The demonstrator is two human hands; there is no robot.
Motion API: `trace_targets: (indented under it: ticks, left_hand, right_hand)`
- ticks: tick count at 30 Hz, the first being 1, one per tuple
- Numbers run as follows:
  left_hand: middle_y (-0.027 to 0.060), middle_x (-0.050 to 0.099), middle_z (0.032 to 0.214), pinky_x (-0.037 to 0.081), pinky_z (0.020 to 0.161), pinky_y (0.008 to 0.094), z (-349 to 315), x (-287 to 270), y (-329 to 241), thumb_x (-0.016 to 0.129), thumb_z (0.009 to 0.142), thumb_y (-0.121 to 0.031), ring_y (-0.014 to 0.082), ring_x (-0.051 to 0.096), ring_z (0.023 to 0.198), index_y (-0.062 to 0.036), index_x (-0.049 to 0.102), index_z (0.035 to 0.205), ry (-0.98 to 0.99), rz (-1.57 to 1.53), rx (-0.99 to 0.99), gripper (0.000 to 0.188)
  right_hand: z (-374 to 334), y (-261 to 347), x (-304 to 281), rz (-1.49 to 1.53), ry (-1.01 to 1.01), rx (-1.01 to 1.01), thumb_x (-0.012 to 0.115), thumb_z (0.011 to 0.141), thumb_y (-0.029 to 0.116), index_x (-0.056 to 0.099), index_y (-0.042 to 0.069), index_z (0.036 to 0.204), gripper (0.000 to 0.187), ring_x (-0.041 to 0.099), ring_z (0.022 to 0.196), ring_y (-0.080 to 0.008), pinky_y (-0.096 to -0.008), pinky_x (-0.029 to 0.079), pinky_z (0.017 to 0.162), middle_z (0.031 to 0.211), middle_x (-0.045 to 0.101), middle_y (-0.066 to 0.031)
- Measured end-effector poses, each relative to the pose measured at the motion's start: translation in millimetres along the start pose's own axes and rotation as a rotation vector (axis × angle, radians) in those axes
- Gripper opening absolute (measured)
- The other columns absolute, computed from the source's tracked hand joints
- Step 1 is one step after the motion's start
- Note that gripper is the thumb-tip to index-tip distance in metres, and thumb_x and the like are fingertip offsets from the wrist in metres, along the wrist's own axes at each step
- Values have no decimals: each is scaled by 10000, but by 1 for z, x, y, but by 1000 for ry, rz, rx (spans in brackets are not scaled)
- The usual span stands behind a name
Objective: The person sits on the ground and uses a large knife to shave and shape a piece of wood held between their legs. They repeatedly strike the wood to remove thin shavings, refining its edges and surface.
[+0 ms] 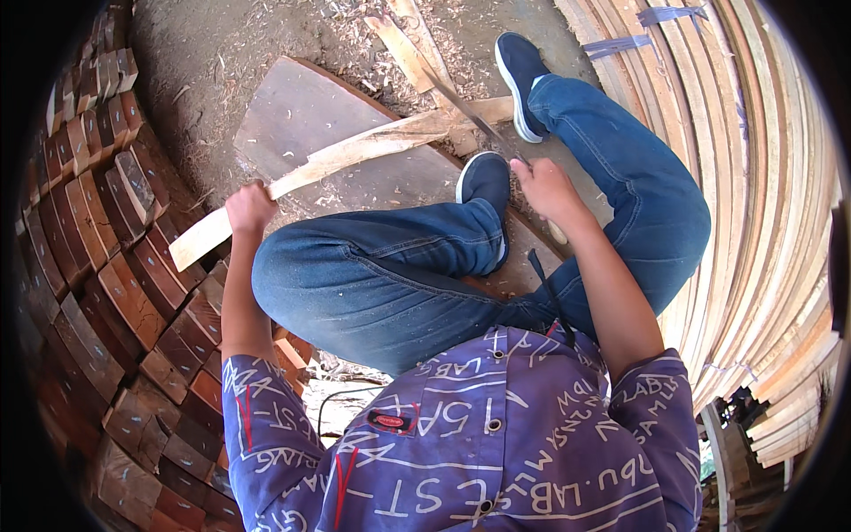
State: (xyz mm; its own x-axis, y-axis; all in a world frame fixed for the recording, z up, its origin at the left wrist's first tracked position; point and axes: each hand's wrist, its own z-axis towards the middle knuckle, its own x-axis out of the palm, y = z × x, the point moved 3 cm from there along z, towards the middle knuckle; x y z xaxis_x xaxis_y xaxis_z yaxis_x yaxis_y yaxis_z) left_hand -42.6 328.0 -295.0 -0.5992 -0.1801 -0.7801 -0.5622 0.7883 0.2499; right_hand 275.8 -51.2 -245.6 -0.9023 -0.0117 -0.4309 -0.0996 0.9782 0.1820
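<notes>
A: What are the materials here?
B: A long, pale, rough-faced wooden strip (355, 152) with uneven edges slants from the left of the frame to the upper centre, above a broad, flat, brown board (315, 124). Curled, pale wood shavings (359, 58) litter the grey-brown ground at the top.

A: And around the sides?
B: Blocky, reddish-brown sawn timber ends (124, 288) are stacked down the left. Long, smooth, pale laths (700, 115), bound with bluish plastic ties (618, 44), fill the right, looking curved near the rim.

A: How are the arms posed?
B: The left forearm rises almost straight, outside the bent knee in blue jeans (355, 275). The right forearm angles up and inward, between the thighs.

A: And the hands?
B: The left hand (251, 208) is wrapped around the strip near its lower-left end. The right hand (545, 188), right of centre, has its fingers curled round a narrow, dark-bladed tool (465, 108); what seems to be its pale, rounded handle end shows below the fist.

A: Does the blade touch the strip?
B: It crosses over the strip in the upper centre, but I can't tell whether they touch.
</notes>
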Motion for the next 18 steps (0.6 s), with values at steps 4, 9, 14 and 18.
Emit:
trace_targets:
  ticks: [4, 9, 14, 18]
  left_hand:
    - [193, 687, 756, 559, 647, 450, -3, 6, 1, 576, 774, -205, 344, 696, 708, -76, 683, 796, 22, 7, -13, 170]
    - [187, 689, 755, 558, 643, 452, -1, 5, 2, 579, 773, -211, 348, 694, 704, -77, 677, 771, 33, 16, -5, 166]
    - [196, 689, 771, 562, 660, 451, -5, -1, -7, 578, 778, -216, 352, 695, 717, -71, 677, 785, 19, 2, 2, 177]
    - [201, 689, 777, 563, 672, 447, -7, 11, 8, 567, 802, -228, 349, 696, 724, -66, 679, 813, 47, 19, -12, 198]
  right_hand:
    - [-26, 36, -34, 175, -271, -337, 483, 979, 361, 628, -51, 926, 439, 623, 738, -408, -472, 471, 688, 731, 625, -235]
    - [-23, 39, -11, 228, -390, -398, 488, 967, 377, 621, -52, 904, 453, 616, 860, -464, -500, 481, 765, 797, 639, -288]
    - [-4, -30, 18, -154, -159, -123, 479, 970, 378, 621, -46, 904, 452, 617, 846, -475, -504, 487, 770, 783, 642, -281]
    - [-37, 32, -24, 109, -157, -254, 482, 970, 371, 624, -39, 910, 438, 620, 852, -468, -500, 481, 755, 791, 639, -275]
